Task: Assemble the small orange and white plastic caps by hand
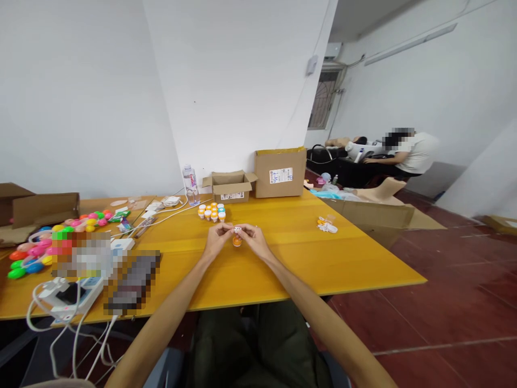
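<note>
My left hand (218,238) and my right hand (256,240) meet over the middle of the yellow table. Their fingertips pinch a small white piece with dark dots (237,230) from both sides. Just below it, between the hands, is a small round orange item (237,242); whether it touches the fingers I cannot tell. Beyond my left hand stands a tight group of small white containers (208,215) with orange and teal tops. Off to the right lies a little pile of white and orange parts (326,225).
An open small carton (230,188) and a larger closed box (279,175) stand against the wall, beside a water bottle (190,186). Colourful plastic eggs (38,249), a power strip (86,293) with cables and a phone (134,280) occupy the left. A seated person (418,153) is farther back.
</note>
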### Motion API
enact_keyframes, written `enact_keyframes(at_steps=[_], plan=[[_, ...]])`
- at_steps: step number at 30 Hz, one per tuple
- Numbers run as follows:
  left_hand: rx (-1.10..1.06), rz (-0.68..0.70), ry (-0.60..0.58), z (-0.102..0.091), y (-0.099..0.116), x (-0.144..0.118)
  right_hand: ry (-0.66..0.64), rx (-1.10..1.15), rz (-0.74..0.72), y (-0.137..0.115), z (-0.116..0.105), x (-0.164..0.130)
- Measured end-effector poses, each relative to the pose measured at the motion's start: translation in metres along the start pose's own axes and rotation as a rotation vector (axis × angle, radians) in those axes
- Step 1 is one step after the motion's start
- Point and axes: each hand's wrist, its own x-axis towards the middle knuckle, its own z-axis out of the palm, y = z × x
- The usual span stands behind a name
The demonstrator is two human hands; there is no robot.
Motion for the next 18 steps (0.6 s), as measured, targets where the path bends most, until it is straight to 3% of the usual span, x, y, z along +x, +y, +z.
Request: enact_keyframes(at_steps=[14,18], plan=[[0.012,-0.013,-0.015,0.005,0.003,-0.001,0.031,-0.052,-0.032,0.001,0.004,-0.001],[0.021,-0.018,0.017,0.002,0.006,0.001,0.066,-0.21,-0.035,0.005,-0.007,0.004]])
